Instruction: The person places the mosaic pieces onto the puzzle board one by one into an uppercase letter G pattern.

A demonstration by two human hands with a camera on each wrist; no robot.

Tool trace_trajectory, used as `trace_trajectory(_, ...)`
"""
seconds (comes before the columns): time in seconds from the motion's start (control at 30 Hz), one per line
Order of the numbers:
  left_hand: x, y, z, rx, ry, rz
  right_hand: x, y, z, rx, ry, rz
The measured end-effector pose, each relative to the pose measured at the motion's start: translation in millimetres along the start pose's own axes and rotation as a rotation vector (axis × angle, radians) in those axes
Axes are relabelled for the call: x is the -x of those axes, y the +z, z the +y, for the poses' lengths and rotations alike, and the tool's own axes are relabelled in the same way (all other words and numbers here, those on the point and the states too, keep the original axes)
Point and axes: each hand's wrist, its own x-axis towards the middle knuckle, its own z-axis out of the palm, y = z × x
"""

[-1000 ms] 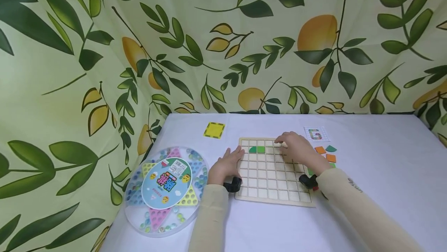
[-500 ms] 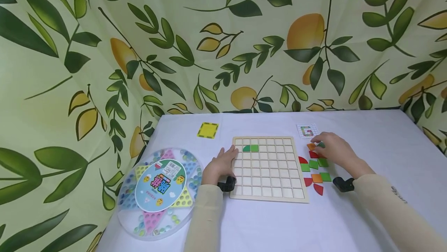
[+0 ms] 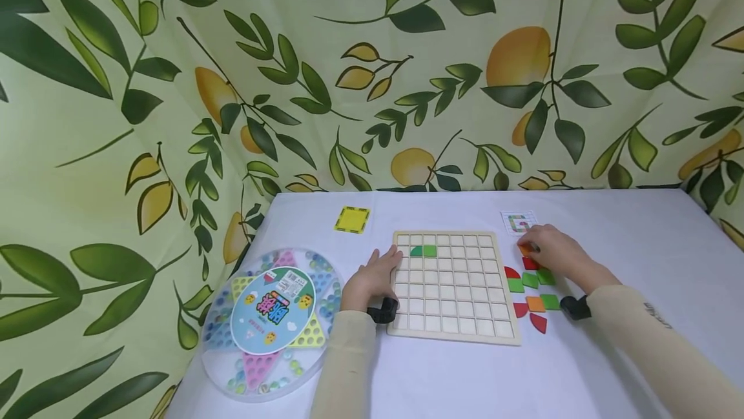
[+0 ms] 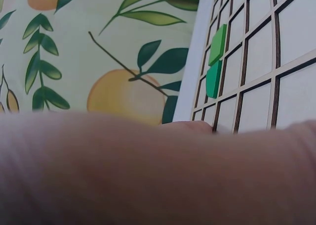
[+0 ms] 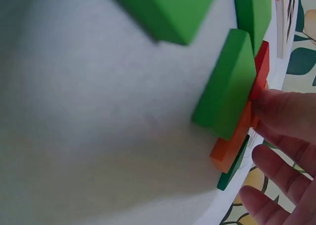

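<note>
A wooden grid board [image 3: 459, 339] lies on the table, with a dark green quarter-round tile [image 3: 416, 251] and a light green square tile [image 3: 429, 250] side by side near its upper left. My left hand [image 3: 371, 282] rests against the board's left edge, fingers relaxed. At the loose tiles right of the board, my right hand [image 3: 558, 253] pinches an orange square tile [image 3: 524, 250] between thumb and index finger. The right wrist view shows the thumb [image 5: 284, 109] over that tile, beside a red tile [image 5: 260, 69] and another orange tile [image 5: 231, 145]. The other fingers are spread.
Several green, red and orange tiles [image 3: 535, 304] lie right of the board. Behind them is a small pattern card [image 3: 519, 222]. A round marble game box [image 3: 273, 309] stands at left, and a yellow square [image 3: 352, 219] lies at the back.
My right hand has gone from above the board's upper right to the loose tiles, and its fingertips have closed in on the orange tile. The left hand stays at the board's edge.
</note>
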Motion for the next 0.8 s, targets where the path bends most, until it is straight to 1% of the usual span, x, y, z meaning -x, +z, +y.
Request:
trace_trajectory(0.13,0.0,1.1,0.7,-0.005,-0.005,0.007,-0.8,-1,-1,-0.005,0.002,0.004)
trace_trajectory(0.23,0.0,1.0,1.2,-0.006,-0.010,0.008,-3.7,-3,-5,-0.008,-0.001,0.028)
trace_trajectory(0.3,-0.4,0.9,1.1,-0.007,-0.015,0.009,-6.3,-5,-11,-0.009,-0.013,0.047)
trace_trajectory(0.4,-0.6,0.4,0.8,-0.010,-0.020,0.012,-11.0,-9,-26,-0.008,-0.040,0.064)
trace_trajectory(0.53,-0.5,-0.7,1.1,-0.012,-0.028,0.007,-20.7,-11,-52,0.006,-0.101,0.071)
trace_trajectory(0.8,-1.4,-0.7,1.3,-0.034,-0.012,0.000,-42.2,3,-94,0.015,-0.276,0.107)
